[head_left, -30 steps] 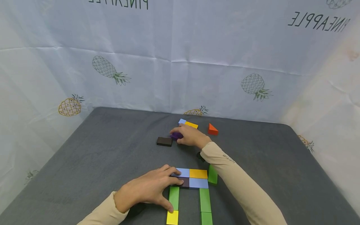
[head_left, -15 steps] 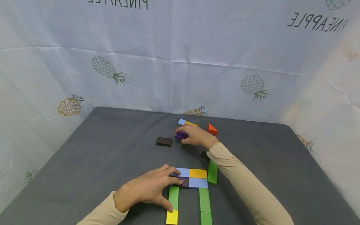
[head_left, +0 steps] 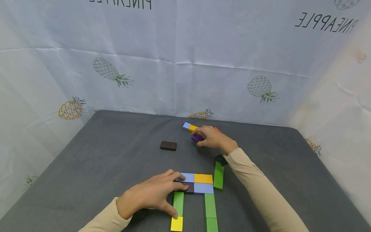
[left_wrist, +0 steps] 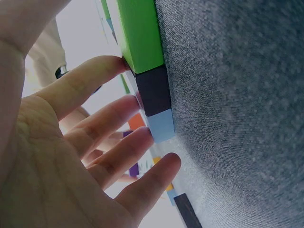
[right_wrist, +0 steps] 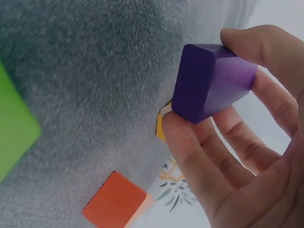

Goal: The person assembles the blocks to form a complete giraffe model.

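In the head view my right hand [head_left: 214, 138] pinches a purple block [right_wrist: 213, 80] between thumb and fingertips, just over the far part of the table. The right wrist view shows the block's dark end face tilted toward the camera. Nearer, my left hand [head_left: 153, 195] lies with spread fingers against the left end of flat-laid blocks. Its fingertips touch a light blue block [head_left: 189, 177] and a dark block [head_left: 190, 188]. The thumb tip reaches the seam between a green block [head_left: 178, 203] and a yellow block [head_left: 176, 224].
A dark brown block [head_left: 168, 146] lies left of my right hand; a blue-and-yellow pair [head_left: 186, 126] sits behind it. An orange block [right_wrist: 115, 200] is partly hidden by that hand. Green blocks [head_left: 218, 179] stand right of the layout. A printed cloth [head_left: 174, 87] hangs behind the grey table [head_left: 116, 154].
My right hand has moved to the right with the purple block, covering most of the orange block and uncovering the blue-and-yellow pair's left part. The left hand has stayed in place.
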### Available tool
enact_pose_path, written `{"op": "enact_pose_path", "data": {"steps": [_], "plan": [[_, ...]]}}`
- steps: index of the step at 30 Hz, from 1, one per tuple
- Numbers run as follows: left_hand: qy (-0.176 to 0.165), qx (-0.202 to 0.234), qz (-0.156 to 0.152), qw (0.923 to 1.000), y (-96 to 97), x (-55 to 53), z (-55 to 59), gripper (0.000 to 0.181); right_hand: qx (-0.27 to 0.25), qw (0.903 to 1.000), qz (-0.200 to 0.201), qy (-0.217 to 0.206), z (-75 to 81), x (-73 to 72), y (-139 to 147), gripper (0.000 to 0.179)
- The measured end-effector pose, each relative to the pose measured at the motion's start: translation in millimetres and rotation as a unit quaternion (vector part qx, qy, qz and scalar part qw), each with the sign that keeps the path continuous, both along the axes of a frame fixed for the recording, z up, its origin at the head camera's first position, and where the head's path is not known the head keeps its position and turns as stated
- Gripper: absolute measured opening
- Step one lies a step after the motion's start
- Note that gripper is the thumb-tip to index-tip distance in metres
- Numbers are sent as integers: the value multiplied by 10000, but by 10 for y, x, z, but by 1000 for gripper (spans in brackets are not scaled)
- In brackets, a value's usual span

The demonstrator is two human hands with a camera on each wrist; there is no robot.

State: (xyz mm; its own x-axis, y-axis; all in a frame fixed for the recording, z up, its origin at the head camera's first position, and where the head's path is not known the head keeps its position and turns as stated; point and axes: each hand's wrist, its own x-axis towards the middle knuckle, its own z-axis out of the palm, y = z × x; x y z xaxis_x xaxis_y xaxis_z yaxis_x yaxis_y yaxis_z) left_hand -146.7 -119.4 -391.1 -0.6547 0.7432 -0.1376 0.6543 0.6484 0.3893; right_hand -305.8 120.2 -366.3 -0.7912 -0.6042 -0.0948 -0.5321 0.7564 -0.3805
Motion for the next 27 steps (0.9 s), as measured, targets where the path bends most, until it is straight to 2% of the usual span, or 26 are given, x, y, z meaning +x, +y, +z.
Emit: {"op": "enact_pose_path", "data": {"steps": [8, 18, 27], "plan": [[-7, 39, -14, 10000, -1, 3, -14, 71, -235, 9993, -275, -101, 4, 58, 187, 44], [-12, 28, 11, 10000, -2, 2, -28, 72, -556, 9960, -638, -275, -69, 93, 391, 45], [-15, -10, 23, 10000, 2, 1, -18, 72, -479, 9952, -813, -273, -133, 91, 535, 46]]}}
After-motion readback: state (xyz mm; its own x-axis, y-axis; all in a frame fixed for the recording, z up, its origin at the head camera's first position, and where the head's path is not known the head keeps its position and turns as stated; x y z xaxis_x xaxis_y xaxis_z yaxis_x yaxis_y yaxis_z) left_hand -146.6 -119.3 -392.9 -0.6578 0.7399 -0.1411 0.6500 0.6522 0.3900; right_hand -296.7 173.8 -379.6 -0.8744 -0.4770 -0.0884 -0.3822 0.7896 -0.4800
